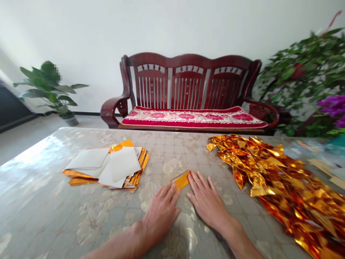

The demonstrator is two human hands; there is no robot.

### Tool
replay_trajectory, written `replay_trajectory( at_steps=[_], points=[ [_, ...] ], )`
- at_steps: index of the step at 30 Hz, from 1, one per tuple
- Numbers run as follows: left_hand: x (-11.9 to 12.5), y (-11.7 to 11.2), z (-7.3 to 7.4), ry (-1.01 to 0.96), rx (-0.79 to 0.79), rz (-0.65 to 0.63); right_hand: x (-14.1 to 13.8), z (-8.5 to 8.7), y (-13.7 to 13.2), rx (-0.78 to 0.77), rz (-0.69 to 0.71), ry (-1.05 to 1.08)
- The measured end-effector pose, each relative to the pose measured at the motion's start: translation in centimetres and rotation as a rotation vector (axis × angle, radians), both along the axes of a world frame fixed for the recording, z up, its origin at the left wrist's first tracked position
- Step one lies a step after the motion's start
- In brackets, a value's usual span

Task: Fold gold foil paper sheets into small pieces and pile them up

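Observation:
A narrow folded strip of gold foil paper (182, 181) lies flat on the table, a thin pale edge showing along its far side. My left hand (163, 203) rests on its left end, fingers stretched out and the thumb apart. Over the right end, my right hand (205, 196) presses with its fingertips, fingers spread and palm down. Both hands partly cover the strip. Left of them sits a loose stack of foil sheets (121, 167), mostly white side up with gold edges. To the right spreads a large heap of folded gold foil pieces (269, 169).
A patterned cover lies over the table (88, 223). Behind it stands a dark red wooden bench (188, 82) with a red floral cushion (185, 117). Potted plants (51, 90) flank the bench. Clear plastic and tan strips (327, 172) lie at the right edge.

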State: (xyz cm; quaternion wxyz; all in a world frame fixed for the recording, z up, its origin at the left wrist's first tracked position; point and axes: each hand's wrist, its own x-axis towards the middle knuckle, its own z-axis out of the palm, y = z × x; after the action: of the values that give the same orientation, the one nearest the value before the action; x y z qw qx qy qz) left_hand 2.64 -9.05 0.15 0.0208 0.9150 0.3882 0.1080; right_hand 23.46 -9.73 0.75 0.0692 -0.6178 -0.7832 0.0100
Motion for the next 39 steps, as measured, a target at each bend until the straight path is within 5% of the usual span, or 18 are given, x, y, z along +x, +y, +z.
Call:
replay_trajectory(
  at_steps=[9,17,39],
  points=[
    [0.0,1.0,1.3,-0.081,-0.095,-0.022,-0.6,-0.3,0.8,0.119,-0.157,0.028],
    [-0.5,2.3,1.7,-0.181,-0.147,-0.021,-1.2,1.6,1.0,0.284,0.186,0.187],
    [-0.8,4.6,1.7,-0.22,-0.173,-0.061,-1.7,1.6,1.3,0.295,0.231,0.15]
  ],
)
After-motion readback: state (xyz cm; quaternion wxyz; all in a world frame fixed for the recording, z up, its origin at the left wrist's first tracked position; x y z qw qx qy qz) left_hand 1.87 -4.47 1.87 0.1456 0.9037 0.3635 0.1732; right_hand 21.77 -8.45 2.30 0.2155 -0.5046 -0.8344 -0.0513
